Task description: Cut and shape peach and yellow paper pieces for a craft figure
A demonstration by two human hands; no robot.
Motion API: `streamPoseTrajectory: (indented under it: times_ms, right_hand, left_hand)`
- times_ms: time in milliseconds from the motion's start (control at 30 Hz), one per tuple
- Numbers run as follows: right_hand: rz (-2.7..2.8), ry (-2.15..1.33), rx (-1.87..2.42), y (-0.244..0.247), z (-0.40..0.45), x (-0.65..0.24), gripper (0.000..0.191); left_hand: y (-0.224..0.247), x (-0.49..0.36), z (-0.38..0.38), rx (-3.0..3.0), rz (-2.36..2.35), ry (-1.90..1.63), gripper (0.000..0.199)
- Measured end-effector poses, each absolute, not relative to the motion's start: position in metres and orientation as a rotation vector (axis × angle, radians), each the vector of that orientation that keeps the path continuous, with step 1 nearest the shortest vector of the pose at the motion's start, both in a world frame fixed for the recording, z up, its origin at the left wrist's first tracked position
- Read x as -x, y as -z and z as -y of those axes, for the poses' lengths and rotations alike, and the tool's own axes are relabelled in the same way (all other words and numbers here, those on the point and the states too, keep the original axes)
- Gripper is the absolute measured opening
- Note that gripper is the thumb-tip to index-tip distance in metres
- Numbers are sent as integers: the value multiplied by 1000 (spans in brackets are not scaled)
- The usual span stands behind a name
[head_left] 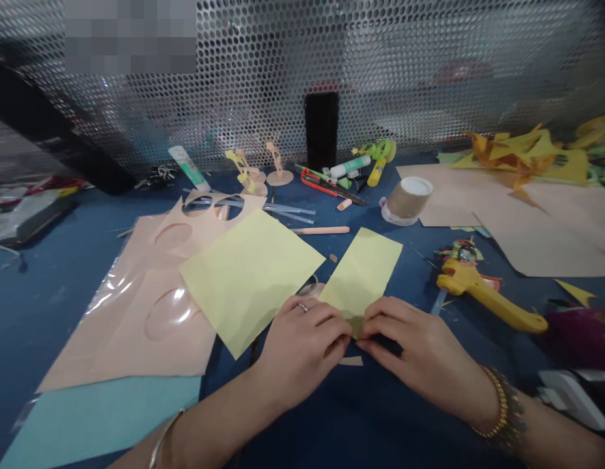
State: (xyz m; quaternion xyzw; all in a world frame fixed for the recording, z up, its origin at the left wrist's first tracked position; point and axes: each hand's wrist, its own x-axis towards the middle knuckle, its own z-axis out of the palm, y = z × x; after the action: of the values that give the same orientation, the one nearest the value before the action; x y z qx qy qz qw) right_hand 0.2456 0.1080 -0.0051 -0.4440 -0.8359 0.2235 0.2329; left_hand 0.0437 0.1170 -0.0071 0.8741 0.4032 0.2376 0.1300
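A narrow piece of yellow paper [363,267] slants away from me, its near end pinched between both hands. My left hand [305,339], with a ring on one finger, is closed on the left part of that end. On the right part, the thumb and fingers of my right hand [409,345] press together. A larger yellow sheet [251,277] lies just left of the narrow piece, partly over peach paper. Below my fingertips a small peach scrap [351,361] rests on the blue table [341,417].
Peach paper with cut circles [121,312] and a teal sheet [111,417] lie left. Rightward are a yellow glue gun [488,296], a tape roll [408,200] and peach sheets [551,228]. A phone [322,130], a glue stick [189,168] and a red cutter [319,183] sit behind.
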Motion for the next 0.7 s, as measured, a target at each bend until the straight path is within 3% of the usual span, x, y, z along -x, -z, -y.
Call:
streamPoseTrajectory:
  times_ms: [400,700]
  right_hand:
    - [2611,-206,1136,5,-103,-245,21]
    - [2462,-474,1196,3,-101,-248,15]
  left_hand:
    - [6,-44,-115,-2569,-1178,-673,7]
    - [2,-42,-112,-2584,-1153,-613,8]
